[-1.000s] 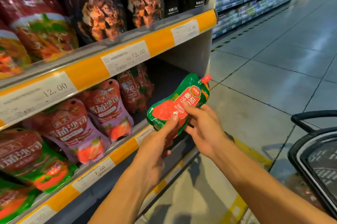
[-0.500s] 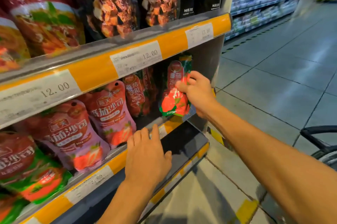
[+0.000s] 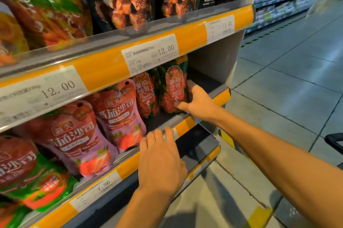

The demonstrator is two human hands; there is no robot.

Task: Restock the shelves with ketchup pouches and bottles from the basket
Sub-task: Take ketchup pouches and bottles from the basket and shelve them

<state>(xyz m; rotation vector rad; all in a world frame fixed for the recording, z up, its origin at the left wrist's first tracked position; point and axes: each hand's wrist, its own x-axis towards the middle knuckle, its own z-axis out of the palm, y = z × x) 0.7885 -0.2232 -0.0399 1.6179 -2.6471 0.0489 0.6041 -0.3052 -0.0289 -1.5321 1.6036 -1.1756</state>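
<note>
my right hand (image 3: 199, 102) is holding a green and red ketchup pouch (image 3: 174, 88) upright at the right end of the middle shelf (image 3: 220, 95). my thumb is lying across the lower front of the pouch and my fingers are curling round its right edge and back, so i am pinching it lightly, i judge to keep the soft pack from slumping while it settles on its base. the pouch is standing just beside another pouch of the same kind (image 3: 145, 94), its label facing out to match the row. my left hand (image 3: 160, 161) is lying flat, fingers straight, on the shelf's front lip, holding nothing; it seems to be steadying me. further left, pink ketchup pouches (image 3: 118, 114) are leaning forward against the rail. the basket's dark rim (image 3: 334, 139) is only just showing at the far right, well apart from both hands.
</note>
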